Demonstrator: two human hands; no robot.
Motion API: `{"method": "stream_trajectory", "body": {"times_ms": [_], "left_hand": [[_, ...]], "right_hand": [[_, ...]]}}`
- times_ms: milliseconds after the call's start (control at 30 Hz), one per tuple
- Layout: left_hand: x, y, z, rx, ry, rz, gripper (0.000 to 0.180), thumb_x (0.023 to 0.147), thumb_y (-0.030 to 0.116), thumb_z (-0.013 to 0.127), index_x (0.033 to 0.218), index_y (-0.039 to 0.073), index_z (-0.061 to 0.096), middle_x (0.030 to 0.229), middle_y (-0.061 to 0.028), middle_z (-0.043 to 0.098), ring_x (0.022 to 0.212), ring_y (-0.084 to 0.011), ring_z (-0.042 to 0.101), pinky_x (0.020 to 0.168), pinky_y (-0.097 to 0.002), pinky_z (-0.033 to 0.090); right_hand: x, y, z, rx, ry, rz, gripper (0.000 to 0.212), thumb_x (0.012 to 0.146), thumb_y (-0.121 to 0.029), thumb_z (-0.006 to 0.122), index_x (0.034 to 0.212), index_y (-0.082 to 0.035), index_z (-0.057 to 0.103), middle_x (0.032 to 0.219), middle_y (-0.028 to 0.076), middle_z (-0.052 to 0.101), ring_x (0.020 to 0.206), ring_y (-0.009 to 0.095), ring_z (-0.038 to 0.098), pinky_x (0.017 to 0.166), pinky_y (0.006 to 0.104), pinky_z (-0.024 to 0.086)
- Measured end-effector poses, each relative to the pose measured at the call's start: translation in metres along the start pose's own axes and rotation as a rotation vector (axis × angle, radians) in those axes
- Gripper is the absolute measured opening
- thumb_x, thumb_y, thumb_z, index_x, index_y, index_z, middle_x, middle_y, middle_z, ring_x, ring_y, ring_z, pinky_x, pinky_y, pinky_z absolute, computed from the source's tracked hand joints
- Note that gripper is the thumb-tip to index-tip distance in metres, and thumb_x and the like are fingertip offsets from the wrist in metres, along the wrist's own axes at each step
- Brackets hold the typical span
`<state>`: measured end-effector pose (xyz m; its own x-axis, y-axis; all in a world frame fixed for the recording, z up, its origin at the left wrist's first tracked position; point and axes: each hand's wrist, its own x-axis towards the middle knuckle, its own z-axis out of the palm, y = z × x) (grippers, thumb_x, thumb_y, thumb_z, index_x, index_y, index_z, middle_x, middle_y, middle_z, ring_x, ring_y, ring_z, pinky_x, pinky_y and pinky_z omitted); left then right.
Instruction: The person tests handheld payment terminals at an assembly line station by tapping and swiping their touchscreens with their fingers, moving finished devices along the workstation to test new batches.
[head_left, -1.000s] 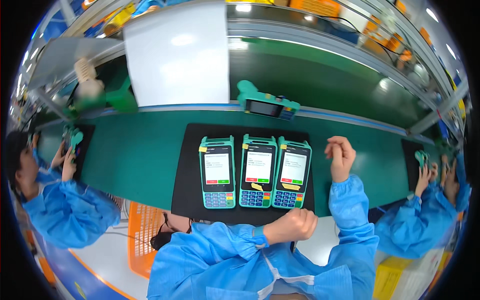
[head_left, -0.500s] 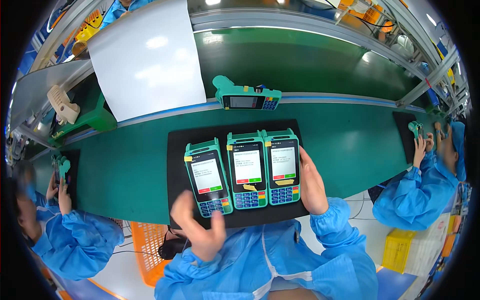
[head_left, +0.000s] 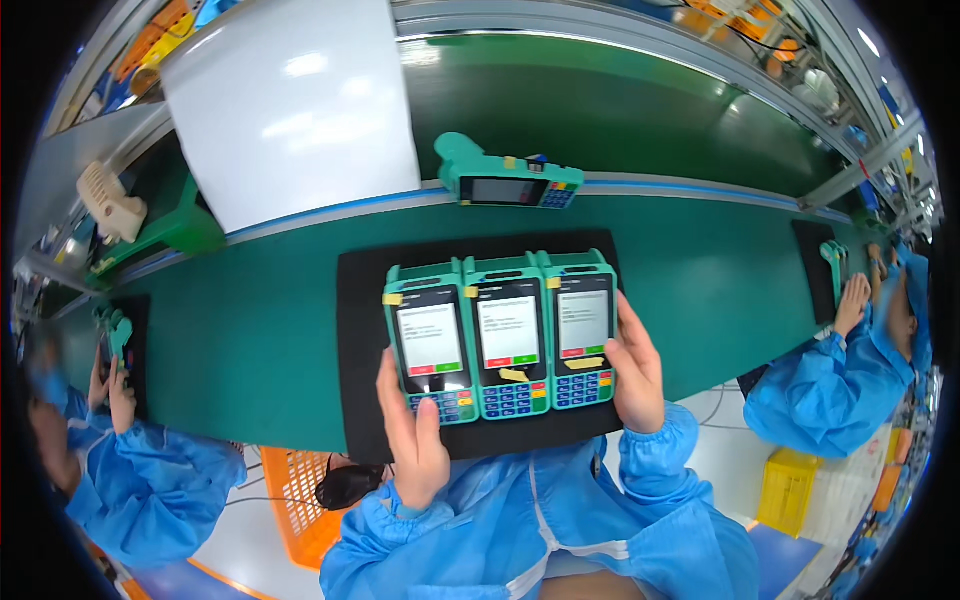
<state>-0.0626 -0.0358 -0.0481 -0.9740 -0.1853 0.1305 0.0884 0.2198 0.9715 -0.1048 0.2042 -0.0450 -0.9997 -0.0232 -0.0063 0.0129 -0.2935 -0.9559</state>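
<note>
From the left: the person's bare left hand, partly curled, holds the lower outer edge of the left terminal, an upright-oblong teal plastic card reader with a lit screen; its thumb lies over the keypad. Next, the matching middle terminal has no hand on it; at its 12 o'clock, well apart, a teal card reader with a dark screen rests sideways. Then the matching right terminal, its outer edge between the thumb and fingers of the bare right hand, partly curled at 4 o'clock. How firmly either grips cannot be told. The row sits on a black rectangular mat, long axes roughly 12-to-6, between the hands, each outer terminal nearest its own hand.
</note>
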Motion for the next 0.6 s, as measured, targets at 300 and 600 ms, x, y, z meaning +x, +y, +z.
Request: {"method": "stream_trajectory", "body": {"times_ms": [300, 600], "left_hand": [[-0.005, 0.031, 0.035, 0.84, 0.014, 0.422, 0.026, 0.081, 0.015, 0.064, 0.106, 0.012, 0.07, 0.146, -0.0316, 0.019, 0.132, -0.0482, 0.016, 0.107, -0.0526, 0.016], [-0.004, 0.029, 0.052, 0.867, -0.03, 0.497, 0.021, 0.083, 0.015, 0.066, 0.102, 0.014, 0.073, 0.144, -0.0335, 0.023, 0.134, -0.0498, 0.008, 0.108, -0.0522, 0.012]], "right_hand": [[0.003, 0.0, 0.002, -0.061, -0.003, -0.049, 0.058, 0.089, 0.008, 0.042, 0.144, 0.005, 0.023, 0.146, 0.02, 0.032, 0.136, 0.025, 0.033, 0.111, 0.0344, 0.026], [0.002, -0.004, 0.002, -0.047, 0.008, -0.026, 0.057, 0.09, 0.008, 0.043, 0.144, 0.006, 0.023, 0.145, 0.021, 0.033, 0.135, 0.025, 0.035, 0.11, 0.0353, 0.028]]}}
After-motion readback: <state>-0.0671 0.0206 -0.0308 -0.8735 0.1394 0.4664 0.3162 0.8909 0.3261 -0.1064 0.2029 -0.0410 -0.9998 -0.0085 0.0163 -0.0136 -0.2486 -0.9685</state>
